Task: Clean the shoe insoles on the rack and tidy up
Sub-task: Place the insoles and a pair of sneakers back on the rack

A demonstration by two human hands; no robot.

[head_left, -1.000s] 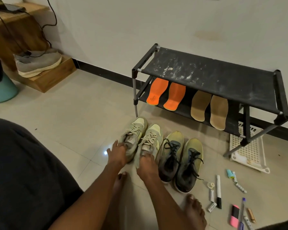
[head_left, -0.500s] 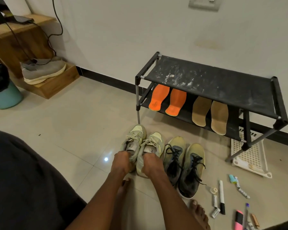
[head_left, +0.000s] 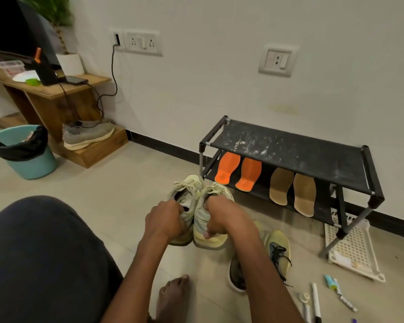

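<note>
Shoes off the floor: left hand (head_left: 166, 221) grips the heel collar of one pale yellow-green laced sneaker (head_left: 186, 201), right hand (head_left: 222, 217) grips its twin (head_left: 210, 220). Fingers of both hands are curled round the heel ends, fingertips hidden inside the openings, right thumb pressed on the outside of the heel. Both sneakers are held side by side, touching, toes pointing away from the fingers toward the black two-tier fabric shoe rack (head_left: 289, 155).

Key relation: rack lies ahead and to the right of the fingers. Pair of orange foam insoles (head_left: 237, 173) sits on the lower shelf just beyond the sneaker toes, long axes running front to back, heels toward the person. Pair of tan insoles (head_left: 292, 193) is further right on the same shelf, same orientation. Right hand is the nearer one to both pairs.

Judgement: sneakers probably go onto the rack or aside; insole cleaning looks not yet started. Dusty white marks on the top shelf. Second, darker yellow sneaker pair (head_left: 275, 250) lies on the floor below the right forearm.
</note>
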